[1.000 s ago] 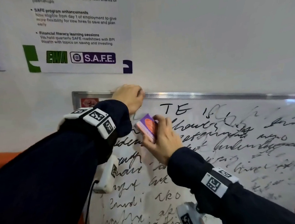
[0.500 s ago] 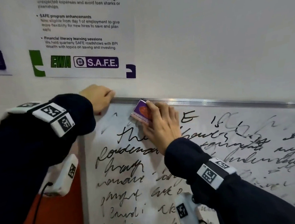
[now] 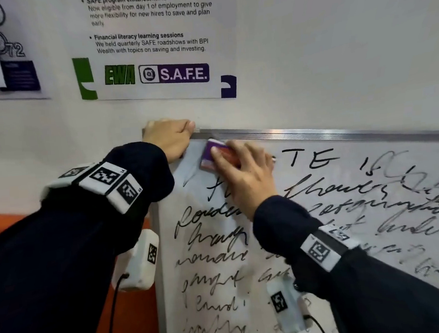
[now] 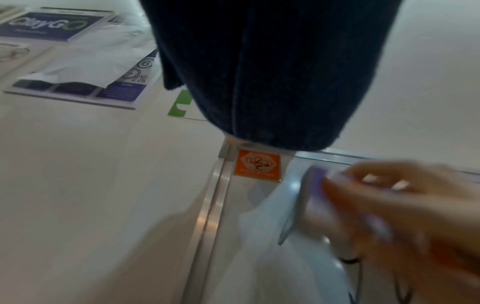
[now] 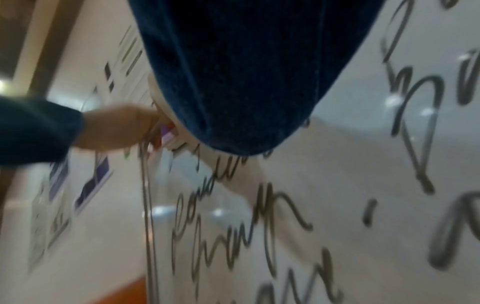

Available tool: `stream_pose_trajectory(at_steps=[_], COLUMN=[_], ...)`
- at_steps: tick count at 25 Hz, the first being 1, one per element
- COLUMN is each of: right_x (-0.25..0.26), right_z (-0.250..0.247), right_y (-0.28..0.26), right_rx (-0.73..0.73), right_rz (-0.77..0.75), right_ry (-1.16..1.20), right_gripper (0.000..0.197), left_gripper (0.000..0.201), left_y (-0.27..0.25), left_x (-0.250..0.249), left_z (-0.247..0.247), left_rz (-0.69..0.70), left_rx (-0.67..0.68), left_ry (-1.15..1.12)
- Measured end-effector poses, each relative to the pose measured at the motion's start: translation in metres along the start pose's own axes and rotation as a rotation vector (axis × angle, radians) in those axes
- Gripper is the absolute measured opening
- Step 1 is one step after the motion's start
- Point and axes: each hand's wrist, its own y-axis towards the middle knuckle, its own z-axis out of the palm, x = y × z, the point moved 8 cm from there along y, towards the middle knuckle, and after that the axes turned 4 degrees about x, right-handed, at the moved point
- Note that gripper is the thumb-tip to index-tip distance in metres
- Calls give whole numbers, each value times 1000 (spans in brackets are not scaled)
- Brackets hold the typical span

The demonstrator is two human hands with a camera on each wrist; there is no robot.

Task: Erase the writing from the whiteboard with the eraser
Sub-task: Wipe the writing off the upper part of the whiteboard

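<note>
The purple eraser (image 3: 219, 157) is being gripped by the fingers (image 3: 221, 154) of the right hand (image 3: 246, 180) and pressed to the whiteboard (image 3: 351, 234) at its top-left corner, just under the frame being clasped by the left hand (image 3: 169, 140). Wiping is barely begun; strokes rightward and downward over the writing (image 3: 321, 192) are being called for.

The whiteboard (image 3: 325, 236) hung on the wall, its silver frame running along the top and left edges. Black cursive handwriting (image 3: 329, 191) covered most of its white surface, smeared grey toward the right. The eraser (image 3: 219, 157), a small purple and orange block, lay flat against the whiteboard just below the top frame, near the upper left corner, where the surface around it looked wiped.
</note>
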Motion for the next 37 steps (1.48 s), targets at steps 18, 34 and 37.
stream_pose_trajectory(at_steps=[18,34,37], right_x=[12,42,-9], right_z=[10,23,-5], right_y=[1,-20,-20], right_rx=[93,236,-38], right_rz=[-53,-345,255], right_ry=[-1,86,49], right_gripper=[41,51,45], left_gripper=[36,34,34], left_y=[-1,-4,-3], left_x=[-2,0,-1], left_z=[6,6,8], left_rz=[28,-32,-18], left_rx=[-19,30,36], left_ry=[-8,-21,-14])
